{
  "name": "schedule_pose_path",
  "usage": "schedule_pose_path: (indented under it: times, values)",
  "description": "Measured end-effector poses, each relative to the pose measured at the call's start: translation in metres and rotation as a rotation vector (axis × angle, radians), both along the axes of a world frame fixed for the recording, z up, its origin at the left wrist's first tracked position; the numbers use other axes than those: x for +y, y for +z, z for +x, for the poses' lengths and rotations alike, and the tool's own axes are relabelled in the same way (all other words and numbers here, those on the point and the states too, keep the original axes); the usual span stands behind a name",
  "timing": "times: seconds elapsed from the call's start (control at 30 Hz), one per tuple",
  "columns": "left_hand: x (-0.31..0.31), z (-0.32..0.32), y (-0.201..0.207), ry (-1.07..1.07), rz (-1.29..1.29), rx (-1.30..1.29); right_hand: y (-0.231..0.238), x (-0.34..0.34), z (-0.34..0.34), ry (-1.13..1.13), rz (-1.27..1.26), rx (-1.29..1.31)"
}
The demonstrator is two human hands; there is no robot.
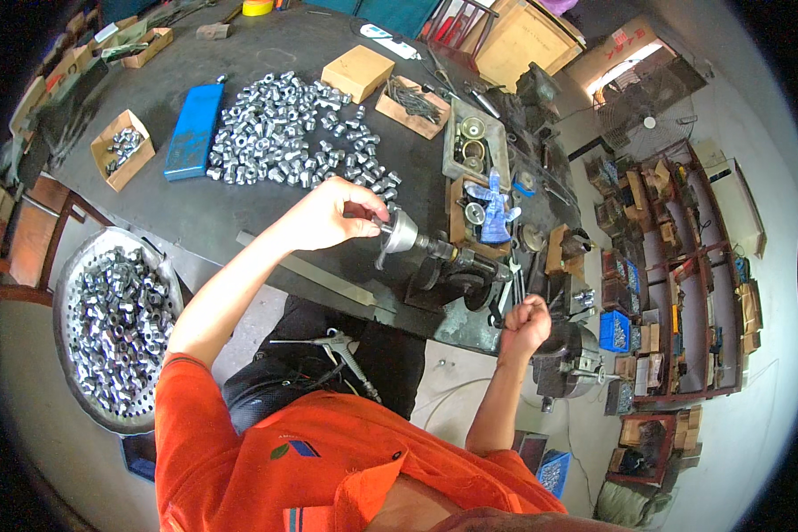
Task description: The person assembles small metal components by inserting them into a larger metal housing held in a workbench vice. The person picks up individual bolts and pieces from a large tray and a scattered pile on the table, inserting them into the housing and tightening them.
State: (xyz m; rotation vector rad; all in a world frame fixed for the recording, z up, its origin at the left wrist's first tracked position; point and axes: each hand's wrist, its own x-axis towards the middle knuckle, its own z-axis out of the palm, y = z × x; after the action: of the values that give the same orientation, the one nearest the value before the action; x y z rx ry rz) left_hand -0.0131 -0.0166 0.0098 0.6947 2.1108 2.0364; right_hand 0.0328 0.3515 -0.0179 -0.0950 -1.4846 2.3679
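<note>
My left hand point(332, 215) is closed, thumb and fingertips pinching a small metal part at the front of the silvery chuck point(399, 232) on a bench machine point(457, 270). Most of that part is hidden by the fingers. To the right, my right hand point(528, 326) makes a fist beside the machine's far end, near some wrenches point(516, 277); whatever it grips is out of sight. Behind my left hand a big heap of shiny metal fittings point(270, 133) covers the dark bench point(213, 213).
A perforated metal bowl point(62, 332) full of fittings stands at my left. On the bench are a blue box point(193, 133), an open carton point(133, 175), a closed carton point(357, 73) and a blue glove point(494, 213). An air blow gun point(339, 348) lies on my lap. A vise point(576, 359) stands right.
</note>
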Motion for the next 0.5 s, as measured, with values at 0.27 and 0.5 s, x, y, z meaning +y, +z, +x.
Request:
schedule_pose_path:
  times: [0.27, 0.5]
  values:
    - [-0.003, 0.002, 0.003, 0.001, 0.074, 0.009, 0.02, 0.003, -0.085, 0.013, -0.029, 0.075]
    - [0.004, 0.002, -0.005, 0.006, 0.076, 0.036, -0.071, 0.028, -0.127, -0.081, 0.326, 0.159]
